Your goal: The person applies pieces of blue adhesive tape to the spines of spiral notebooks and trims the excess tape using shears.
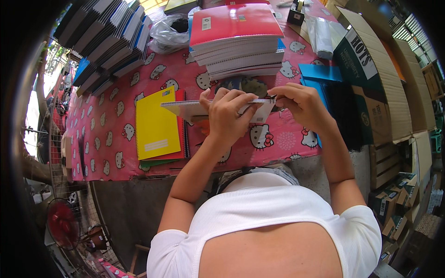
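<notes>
A spiral notebook [262, 114] is held up off the table, its bound edge turned upward. My left hand [230, 112] is closed around that edge at the middle, thumb on the near side and fingers over the top. At the right end of the binding, my right hand [302, 104] pinches the tip of the dark coil between thumb and fingers; the exact contact is small and partly hidden. To the left lies a yellow spiral notebook [157, 123], on top of a red notebook [186, 134] and a green one barely showing beneath.
A tall stack of red-covered notebooks [236, 27] stands ahead. More notebooks [104, 34] are piled far left. Blue covers [319, 72] and a black bristly bundle [342, 116] lie right, beside an open cardboard box [384, 69]. A pink patterned cloth [102, 153] covers the table.
</notes>
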The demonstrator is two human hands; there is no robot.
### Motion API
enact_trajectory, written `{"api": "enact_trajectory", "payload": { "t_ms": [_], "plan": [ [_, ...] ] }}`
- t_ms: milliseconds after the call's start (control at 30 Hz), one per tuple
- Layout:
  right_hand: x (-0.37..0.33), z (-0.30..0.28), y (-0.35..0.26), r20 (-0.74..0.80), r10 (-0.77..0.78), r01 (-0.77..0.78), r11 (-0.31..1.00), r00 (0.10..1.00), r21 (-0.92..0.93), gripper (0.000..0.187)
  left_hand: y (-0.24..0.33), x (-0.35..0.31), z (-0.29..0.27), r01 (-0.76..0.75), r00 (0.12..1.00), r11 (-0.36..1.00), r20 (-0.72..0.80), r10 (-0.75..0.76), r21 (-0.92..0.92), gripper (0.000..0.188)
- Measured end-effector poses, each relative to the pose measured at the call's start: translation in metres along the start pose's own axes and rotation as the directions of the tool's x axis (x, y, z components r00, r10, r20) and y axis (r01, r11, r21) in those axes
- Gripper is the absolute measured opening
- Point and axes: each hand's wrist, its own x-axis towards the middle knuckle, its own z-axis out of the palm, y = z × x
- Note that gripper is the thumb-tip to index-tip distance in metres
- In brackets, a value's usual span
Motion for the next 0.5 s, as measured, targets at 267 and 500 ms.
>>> {"api": "enact_trajectory", "payload": {
  "t_ms": [267, 500],
  "plan": [
    [-0.006, -0.003, 0.005, -0.007, -0.032, 0.031, 0.988, 0.999, -0.154, 0.032, -0.002, -0.002, 0.002, 0.005, 0.998, 1.0, -0.069, -0.007, -0.022, 0.016],
    [0.004, 0.013, -0.009, -0.129, -0.095, 0.062, 0.97, 0.987, -0.236, 0.014, 0.0, -0.001, 0.003, 0.007, 0.996, 1.0, -0.087, -0.009, -0.018, 0.015]
  ]
}}
